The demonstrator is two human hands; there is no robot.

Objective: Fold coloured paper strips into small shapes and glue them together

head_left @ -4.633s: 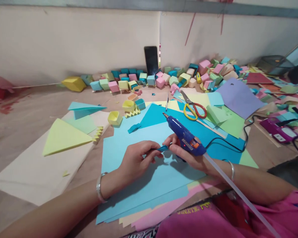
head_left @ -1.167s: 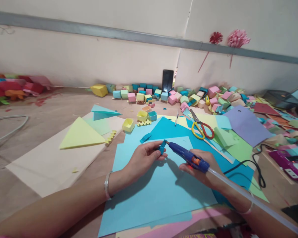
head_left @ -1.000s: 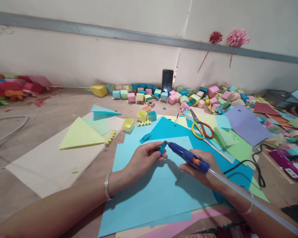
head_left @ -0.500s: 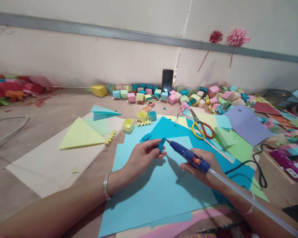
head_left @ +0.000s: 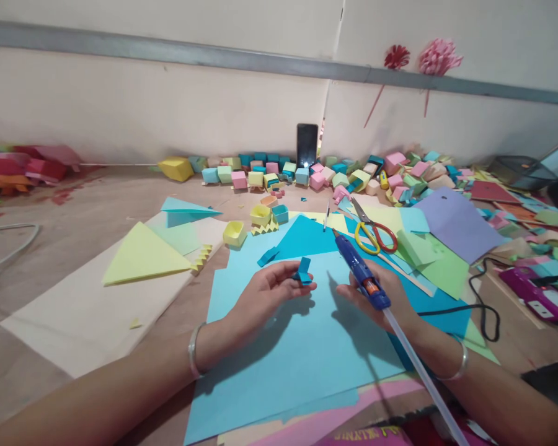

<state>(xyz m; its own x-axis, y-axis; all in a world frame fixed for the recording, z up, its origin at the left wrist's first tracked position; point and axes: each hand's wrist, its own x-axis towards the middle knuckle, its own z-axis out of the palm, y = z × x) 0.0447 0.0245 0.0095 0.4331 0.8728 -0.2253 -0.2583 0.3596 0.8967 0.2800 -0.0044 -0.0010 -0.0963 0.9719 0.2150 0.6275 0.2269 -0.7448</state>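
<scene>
A small folded piece of blue paper is pinched in the fingertips of my left hand, one flap standing up. My right hand is wrapped round a blue glue gun, its tip pointing up and away, apart from the paper piece. A long clear glue stick trails from the gun's rear. Both hands are above a light blue sheet. Another small blue folded piece lies just beyond my left hand.
Scissors with yellow and red handles lie beyond my right hand. Small yellow paper boxes stand behind the sheet. Several coloured paper cubes line the wall around an upright phone. A black cable runs at the right beside a purple device.
The glue gun has swung right and away from the blue paper piece, its tip now pointing more upward. My left hand keeps its pinch, with the piece turned slightly. The view has shifted a little.
</scene>
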